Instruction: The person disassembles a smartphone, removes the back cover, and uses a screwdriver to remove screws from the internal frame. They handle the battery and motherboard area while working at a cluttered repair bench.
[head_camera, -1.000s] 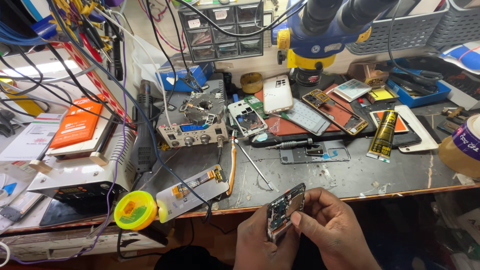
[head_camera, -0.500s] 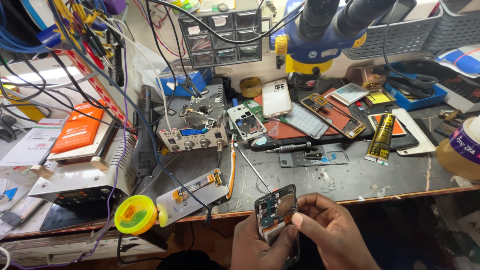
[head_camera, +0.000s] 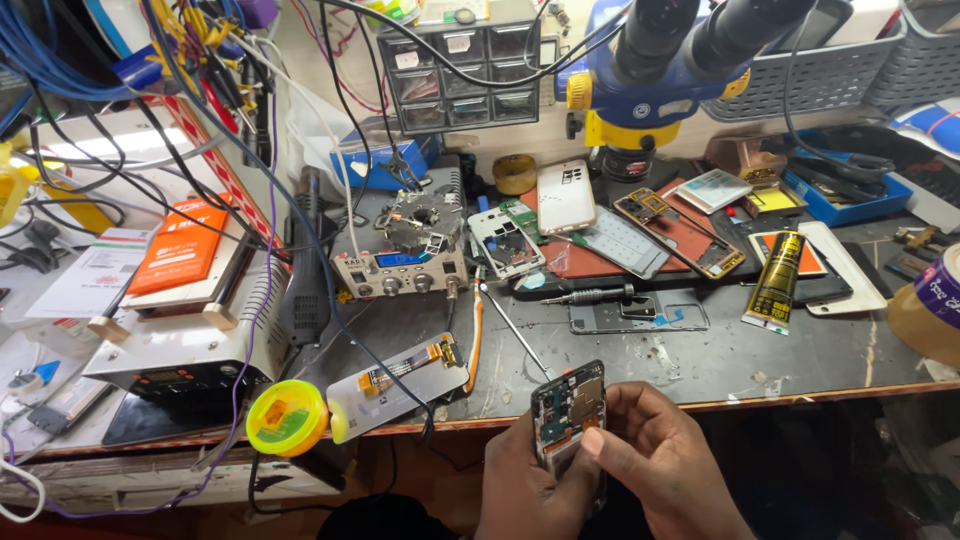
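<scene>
Both of my hands hold an opened phone (head_camera: 568, 417) upright just below the bench's front edge, its circuit board facing me. My left hand (head_camera: 525, 490) cups its lower left side from behind. My right hand (head_camera: 660, 470) grips its right edge, the thumb pressed on the lower part of the board. A thin metal probe (head_camera: 515, 330) lies on the dark bench just above the phone.
The dark workbench (head_camera: 800, 360) carries a soldering station (head_camera: 400, 270), a loose screen with flex cable (head_camera: 400, 385), a yellow-green tape reel (head_camera: 285, 420), several phone frames and backs, a screwdriver (head_camera: 590, 296), a glue tube (head_camera: 775, 280) and a microscope (head_camera: 660, 60). A heating plate machine (head_camera: 190, 330) stands left.
The view has shifted up and left a little. The phone has turned from tilted to more upright in my hands, and my right thumb has moved onto its board.
</scene>
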